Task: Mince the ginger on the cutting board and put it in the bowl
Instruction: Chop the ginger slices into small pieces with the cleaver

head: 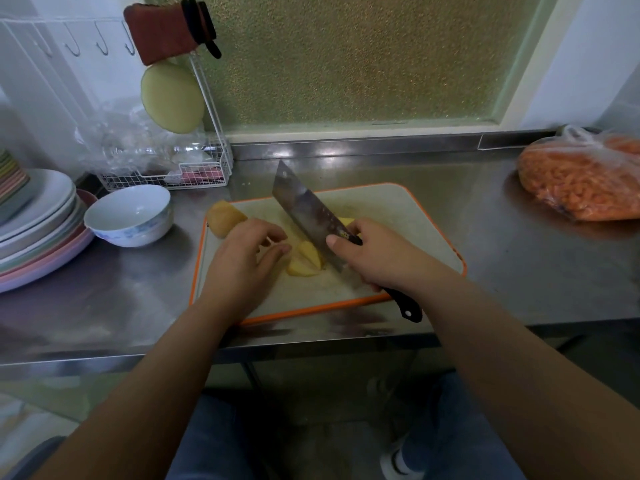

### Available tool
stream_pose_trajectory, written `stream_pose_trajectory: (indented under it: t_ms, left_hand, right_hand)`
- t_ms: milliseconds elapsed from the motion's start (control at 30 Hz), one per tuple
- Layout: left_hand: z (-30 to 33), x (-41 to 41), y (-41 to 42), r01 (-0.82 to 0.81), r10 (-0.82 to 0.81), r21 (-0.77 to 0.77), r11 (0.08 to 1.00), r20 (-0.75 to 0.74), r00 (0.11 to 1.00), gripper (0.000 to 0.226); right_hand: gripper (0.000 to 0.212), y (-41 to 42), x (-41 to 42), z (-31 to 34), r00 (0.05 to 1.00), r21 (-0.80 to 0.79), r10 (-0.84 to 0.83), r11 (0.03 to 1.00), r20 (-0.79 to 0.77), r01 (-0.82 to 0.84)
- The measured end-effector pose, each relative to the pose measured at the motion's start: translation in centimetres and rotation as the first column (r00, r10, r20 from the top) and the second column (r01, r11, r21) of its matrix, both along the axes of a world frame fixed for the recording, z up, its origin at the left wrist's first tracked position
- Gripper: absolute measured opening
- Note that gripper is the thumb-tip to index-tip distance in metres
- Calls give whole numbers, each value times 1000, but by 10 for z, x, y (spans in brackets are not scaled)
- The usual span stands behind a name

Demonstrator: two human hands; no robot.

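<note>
Early yet: right hand (367, 252) grips cleaver (304, 211) over coarse ginger chunks (306, 261) on cutting board (415, 216), left hand (242, 258) loose-fingered, holding nothing, beside them; mincing barely begun, bowl (130, 214) on bench (485, 188) empty.

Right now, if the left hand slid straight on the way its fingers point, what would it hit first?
The left hand points right across the cutting board. First in its line are the cut ginger pieces just past the fingertips, then the cleaver blade behind them. Depth is unclear, so the fingers may already be brushing the ginger.
</note>
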State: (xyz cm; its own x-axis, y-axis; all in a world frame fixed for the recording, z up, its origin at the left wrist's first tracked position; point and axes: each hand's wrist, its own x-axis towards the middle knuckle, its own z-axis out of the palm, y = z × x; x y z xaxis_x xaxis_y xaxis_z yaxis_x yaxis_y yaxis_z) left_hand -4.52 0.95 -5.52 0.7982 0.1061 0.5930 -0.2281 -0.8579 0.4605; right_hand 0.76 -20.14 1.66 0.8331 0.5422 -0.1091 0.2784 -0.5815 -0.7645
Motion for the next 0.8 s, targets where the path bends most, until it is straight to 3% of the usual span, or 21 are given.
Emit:
stream_pose_trajectory:
  t_ms: [267,333,433,667,800]
  left_hand:
    - [1,18,-9,160,-118,186,969,-220,968,48]
    - [0,22,-14,203,-143,221,954,-258,956,44]
    - [2,23,-15,193,-144,188,963,-247,958,30]
    - [-1,17,-1,234,-187,122,964,-310,932,41]
    - [1,19,-1,258,-200,127,958,-348,916,41]
  right_hand:
    - [30,-9,7,3,993,129,-117,985,-16,118]
    - [29,-11,7,0,992,122,-127,984,-16,128]
    - [29,-14,7,-3,993,81,-121,989,-7,121]
    - [32,-18,9,-7,994,-16,-97,995,55,98]
    - [31,-14,11,-5,994,-178,-40,982,99,57]
